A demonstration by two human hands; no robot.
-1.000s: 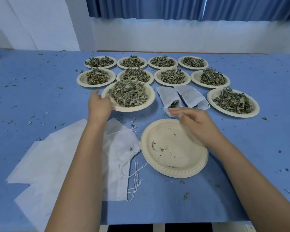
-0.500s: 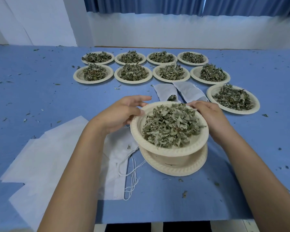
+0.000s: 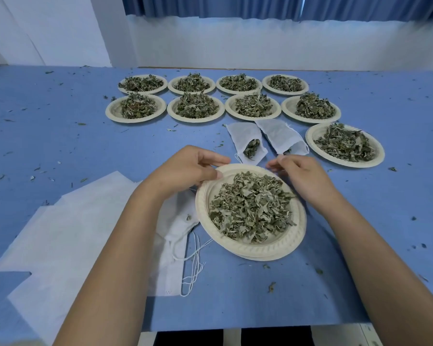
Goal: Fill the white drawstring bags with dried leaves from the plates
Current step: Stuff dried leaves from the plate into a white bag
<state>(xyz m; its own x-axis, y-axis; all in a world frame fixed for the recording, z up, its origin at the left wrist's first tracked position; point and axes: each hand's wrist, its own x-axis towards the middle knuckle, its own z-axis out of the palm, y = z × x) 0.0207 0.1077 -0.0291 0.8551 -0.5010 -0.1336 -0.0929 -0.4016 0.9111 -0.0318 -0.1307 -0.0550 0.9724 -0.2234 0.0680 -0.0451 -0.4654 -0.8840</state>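
Near the middle of the surface's (image 3: 60, 146) near edge, a heaped plate (image 3: 201, 206) of dried leaves (image 3: 250, 208) sits nested on a second plate (image 3: 265, 258), of which we see only a sliver of rim. Our left hand (image 3: 188, 171) lies open, thumb resting on the top plate's far rim, its lower fingers hidden behind the index. Our right hand (image 3: 303, 177) is loosely open by the rim's far right; we cannot tell if it touches. Just beyond lie two filled bags (image 3: 246, 139), mouths toward us, the right one's contents barely visible. Flat empty bags (image 3: 80, 221) spread toward the near-left corner, partly under our left forearm.
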